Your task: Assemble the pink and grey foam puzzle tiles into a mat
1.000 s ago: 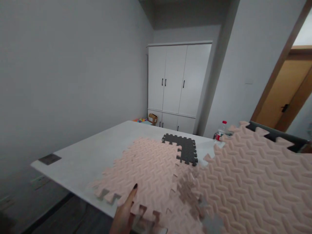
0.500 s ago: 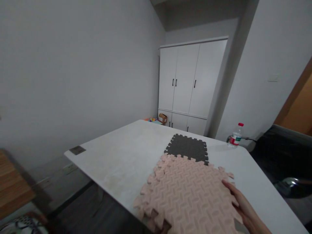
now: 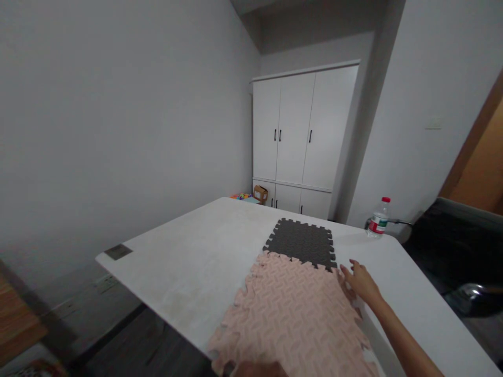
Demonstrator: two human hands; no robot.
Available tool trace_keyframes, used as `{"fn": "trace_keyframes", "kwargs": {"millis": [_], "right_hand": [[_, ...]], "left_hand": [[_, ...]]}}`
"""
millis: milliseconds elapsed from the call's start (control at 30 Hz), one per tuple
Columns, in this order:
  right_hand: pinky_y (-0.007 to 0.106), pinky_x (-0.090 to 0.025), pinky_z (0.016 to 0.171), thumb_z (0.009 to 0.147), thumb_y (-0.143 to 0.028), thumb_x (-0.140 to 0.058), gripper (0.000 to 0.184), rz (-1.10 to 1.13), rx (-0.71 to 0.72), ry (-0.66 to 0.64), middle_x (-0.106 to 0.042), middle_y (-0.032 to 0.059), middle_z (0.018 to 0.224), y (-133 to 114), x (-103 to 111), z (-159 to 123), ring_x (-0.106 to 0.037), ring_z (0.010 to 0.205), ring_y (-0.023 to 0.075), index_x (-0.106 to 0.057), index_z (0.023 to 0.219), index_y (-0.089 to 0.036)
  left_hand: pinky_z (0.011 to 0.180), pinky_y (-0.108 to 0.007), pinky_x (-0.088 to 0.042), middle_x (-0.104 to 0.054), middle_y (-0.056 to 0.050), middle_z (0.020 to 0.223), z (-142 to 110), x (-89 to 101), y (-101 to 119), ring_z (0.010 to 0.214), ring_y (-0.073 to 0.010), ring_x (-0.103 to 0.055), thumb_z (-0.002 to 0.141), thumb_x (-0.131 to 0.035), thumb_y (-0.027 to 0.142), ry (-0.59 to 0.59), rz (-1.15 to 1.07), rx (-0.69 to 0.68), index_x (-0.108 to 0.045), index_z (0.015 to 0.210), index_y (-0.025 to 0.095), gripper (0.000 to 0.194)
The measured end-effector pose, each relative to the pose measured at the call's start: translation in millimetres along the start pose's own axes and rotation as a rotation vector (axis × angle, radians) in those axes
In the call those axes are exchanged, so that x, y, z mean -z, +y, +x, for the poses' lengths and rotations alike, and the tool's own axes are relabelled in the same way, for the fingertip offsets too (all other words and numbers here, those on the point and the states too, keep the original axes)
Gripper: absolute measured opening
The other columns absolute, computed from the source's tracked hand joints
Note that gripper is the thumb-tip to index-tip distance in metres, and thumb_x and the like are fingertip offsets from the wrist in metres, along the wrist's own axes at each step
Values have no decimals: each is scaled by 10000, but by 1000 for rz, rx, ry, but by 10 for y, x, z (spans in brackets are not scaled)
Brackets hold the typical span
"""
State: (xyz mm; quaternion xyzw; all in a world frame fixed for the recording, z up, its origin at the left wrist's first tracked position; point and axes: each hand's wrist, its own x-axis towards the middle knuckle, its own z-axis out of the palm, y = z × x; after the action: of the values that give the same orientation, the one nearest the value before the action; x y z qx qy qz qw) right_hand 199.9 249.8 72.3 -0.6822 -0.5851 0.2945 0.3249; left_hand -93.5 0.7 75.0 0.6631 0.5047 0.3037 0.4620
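A pink foam puzzle mat (image 3: 291, 319) lies flat on the white table (image 3: 188, 262), its far edge meeting a dark grey foam mat (image 3: 302, 243). My right hand (image 3: 359, 283) rests at the pink mat's far right corner, beside the grey mat, fingers spread and holding nothing. Only a sliver of my left hand (image 3: 257, 369) shows at the bottom edge, on the pink mat's near edge; its fingers are hidden.
A plastic water bottle with a red cap (image 3: 380, 219) stands at the table's far right corner. A dark chair (image 3: 459, 246) is to the right. White wardrobe (image 3: 302, 141) at the back, with a small cardboard box (image 3: 260, 193) on the floor.
The lifted pink mat was laid down on the table. My right hand slid forward along the mat's right edge to its far corner. The view shifted slightly.
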Motion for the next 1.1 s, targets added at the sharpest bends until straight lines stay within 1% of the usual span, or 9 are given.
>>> {"fn": "trace_keyframes", "kwargs": {"millis": [100,233,433,600,700,767,833,967,1100], "right_hand": [[342,-425,871,731,-295,-558,351,64,-103,-101,-644,168,983,-210,-79,323,-571,1035,277,-593,1008,-82],[300,-500,647,782,-340,-504,228,194,-161,-212,-661,106,725,-371,-203,456,-649,751,218,-599,794,-132],[329,-517,594,693,-402,-653,271,332,-47,-350,-655,92,657,-668,-237,484,-631,656,217,-595,723,-139],[324,-452,844,708,-368,-666,222,288,306,-242,-669,64,889,-1058,-95,295,-568,938,217,-635,782,-161],[317,-396,911,754,-259,-623,142,3,807,-290,-650,47,1001,-1360,-28,-155,-517,1018,194,-656,882,-206],[319,-411,876,811,-161,-518,305,-298,1210,-309,-637,44,1070,-1582,-29,-503,-510,1022,186,-605,1090,-247],[317,-433,828,838,-121,-449,408,-467,1402,-257,-626,48,1112,-1777,-34,-784,-519,1016,191,-527,1213,-262],[316,-443,841,852,-190,-481,364,-278,1319,-114,-636,51,1103,-1937,131,-1056,-558,1001,196,-530,1210,-237],[311,-487,786,816,-401,-562,452,259,853,41,-661,59,1035,-1729,572,-1271,-616,897,195,-496,1228,-226]], "left_hand": [[966,-356,-436,-601,-20,1214,177,-71,-48,1119,-205,-549,831,-588,381,75,444,-328,-555,1154,301,334],[842,-248,-506,-659,57,1127,371,-194,-117,985,-143,-634,865,-521,408,403,1262,-854,-527,1181,368,318],[894,-245,-484,-647,120,1132,397,-221,-258,1028,-116,-608,871,-515,411,552,1476,-980,-508,1195,431,325],[1030,-278,-371,-610,107,1200,412,-226,-310,1088,-116,-572,848,-540,434,577,1437,-948,-527,1173,432,326],[1083,-296,-290,-641,91,1153,405,-239,-244,1077,-118,-577,843,-533,455,593,1383,-944,-549,1150,408,310],[1099,-303,-252,-645,92,1148,389,-249,-193,1088,-118,-569,850,-521,448,600,1377,-945,-558,1138,403,294],[1106,-306,-227,-633,97,1168,367,-256,-157,1095,-117,-562,861,-507,429,601,1385,-927,-554,1140,412,284],[1091,-299,-245,-638,92,1158,327,-248,-141,1078,-118,-568,867,-501,384,574,1388,-881,-549,1144,418,283],[1056,-271,-297,-643,35,1157,275,-197,-154,1091,-120,-562,877,-491,353,525,1359,-876,-541,1173,353,300]]}}
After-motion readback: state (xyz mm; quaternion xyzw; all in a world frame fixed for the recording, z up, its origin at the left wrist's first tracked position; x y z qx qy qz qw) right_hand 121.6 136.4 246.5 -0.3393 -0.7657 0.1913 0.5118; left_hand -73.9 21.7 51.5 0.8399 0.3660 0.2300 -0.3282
